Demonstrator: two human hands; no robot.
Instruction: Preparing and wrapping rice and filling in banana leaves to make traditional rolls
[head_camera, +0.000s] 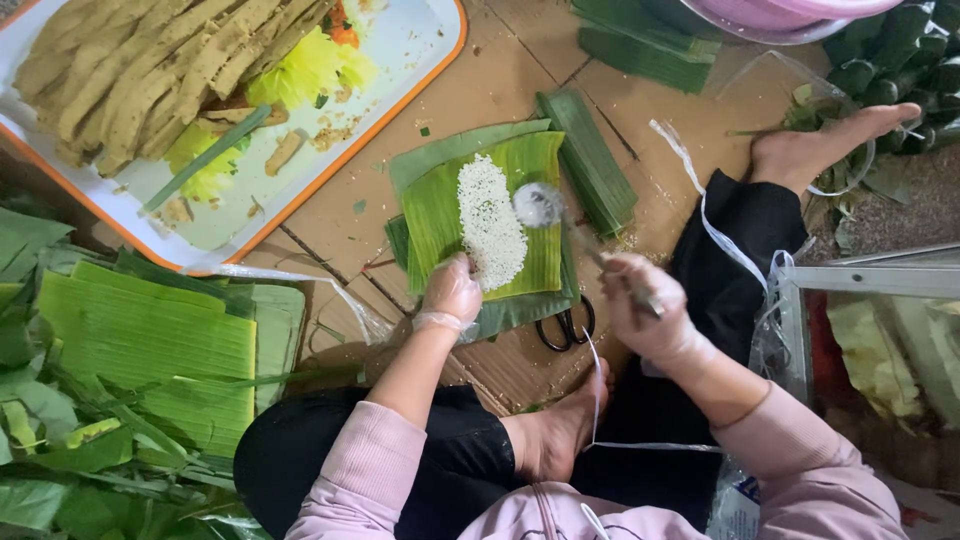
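Note:
A green banana leaf (445, 200) lies flat on the tiled floor with a strip of white rice (490, 225) along its middle. My left hand (450, 290), in a clear plastic glove, presses down the leaf's near edge beside the rice. My right hand (640, 300), also gloved, grips a metal spoon (540, 205) by its handle. The spoon's bowl hovers over the right side of the rice pile and looks blurred. Black-handled scissors (565, 328) lie just under the leaf's near edge between my hands.
A white tray with an orange rim (400, 110) holds tan filling sticks (130, 70) at upper left. Stacked banana leaves (150, 340) lie at left, folded leaf strips (600, 165) right of the open leaf. A pink basin (780, 15), green rolls (900, 50) and a plastic-lined container (870, 350) sit at right.

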